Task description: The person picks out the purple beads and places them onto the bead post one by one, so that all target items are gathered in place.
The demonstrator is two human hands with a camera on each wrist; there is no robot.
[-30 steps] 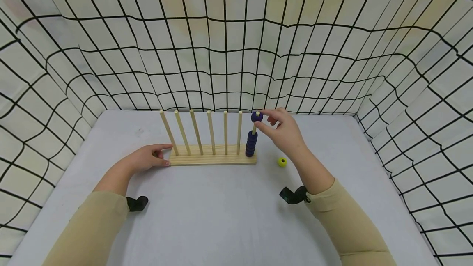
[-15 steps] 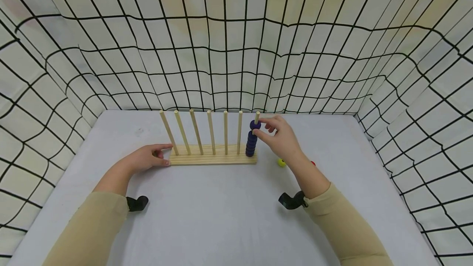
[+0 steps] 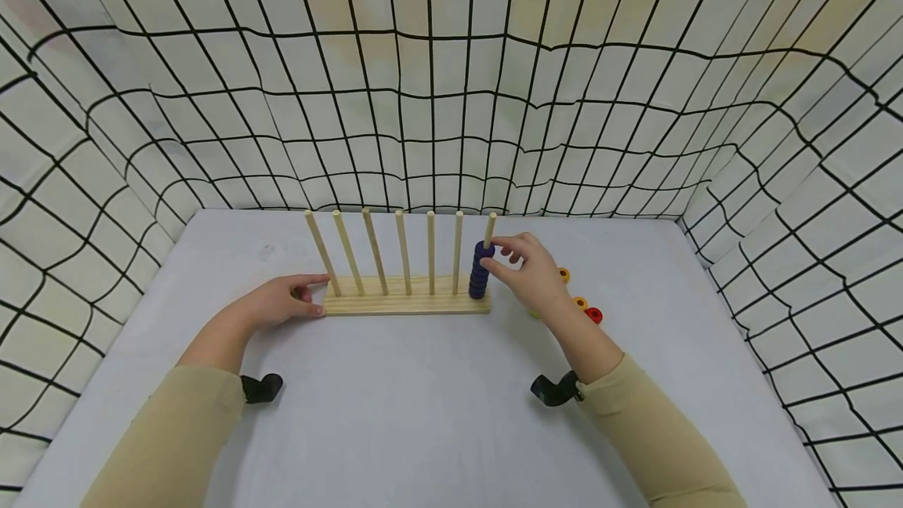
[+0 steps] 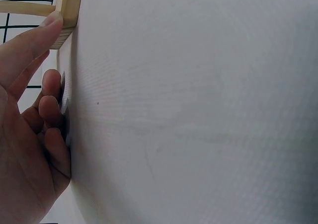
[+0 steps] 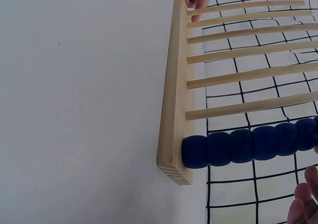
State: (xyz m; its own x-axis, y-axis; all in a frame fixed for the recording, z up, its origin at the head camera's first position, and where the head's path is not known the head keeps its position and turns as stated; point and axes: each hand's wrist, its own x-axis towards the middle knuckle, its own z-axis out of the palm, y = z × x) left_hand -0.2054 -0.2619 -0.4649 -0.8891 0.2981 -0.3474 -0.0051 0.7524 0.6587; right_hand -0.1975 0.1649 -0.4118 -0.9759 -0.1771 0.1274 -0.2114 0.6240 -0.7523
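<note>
A wooden peg rack (image 3: pixel 402 305) with several upright pegs stands on the white table. On its rightmost peg sits a stack of dark blue beads (image 3: pixel 478 282); these beads (image 5: pixel 242 146) fill the lower part of the peg in the right wrist view. My right hand (image 3: pixel 534 273) pinches the top bead (image 3: pixel 483 250) between thumb and forefinger, right at the top of the stack. At the rack's left end, my left hand (image 3: pixel 273 306) grips the base, thumb at the front and forefinger at the back. In the left wrist view its thumb (image 4: pixel 52 23) presses the base's corner.
Beyond my right wrist lie loose beads: a red bead (image 3: pixel 594 315), an orange bead (image 3: pixel 580 303) and another orange bead (image 3: pixel 563 274). A yellow bead (image 3: pixel 534 314) is mostly hidden by my right arm. Black-gridded white walls (image 3: pixel 451 116) enclose the table.
My right hand has slid the blue bead down the rightmost peg, from its tip onto the stack. Its arm shifted, uncovering red and orange beads and covering the yellow one. The left hand stays put.
</note>
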